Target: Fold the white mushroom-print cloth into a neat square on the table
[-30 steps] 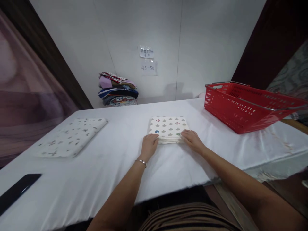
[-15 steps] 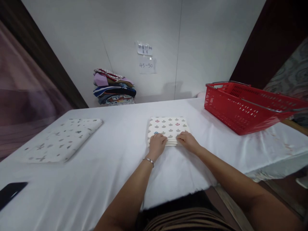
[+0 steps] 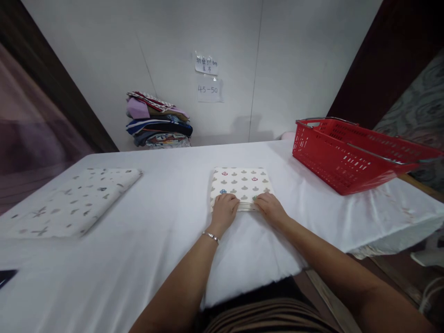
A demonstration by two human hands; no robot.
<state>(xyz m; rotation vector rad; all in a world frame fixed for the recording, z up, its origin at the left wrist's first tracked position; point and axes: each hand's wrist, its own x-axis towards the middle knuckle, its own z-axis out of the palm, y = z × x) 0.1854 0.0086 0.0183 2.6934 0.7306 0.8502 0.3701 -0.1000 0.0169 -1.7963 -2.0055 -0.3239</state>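
- Resting on the near edge of the folded cloth are both bare hands of the person, one at each side; striped clothing shows below them.
- The left hand lies on the near left corner, with its fingers bent and close together, and a silver bracelet is around its wrist.
- The right hand touches the near right part in the same manner, its fingers also bent. If the thumbs are pressing the layers from below, I cannot tell, because the hands cover this place.
- The folded cloth is lying flat on the white tablecloth, between the hands and the wall. It is pale, with grey, red, blue and green small figures, and several layers are seen at its near edge.
- At far left, a dark flat object is cut by the border of the view.
- Beyond it, a second folded cloth, with a scattered print, lies well apart from the left hand.
- On the right side stands a red basket with metal handles.
- Behind the table's far edge, a pile of fabrics is near the pale wall.
- Two paper notes are on this wall; the lower one reads "45-50".
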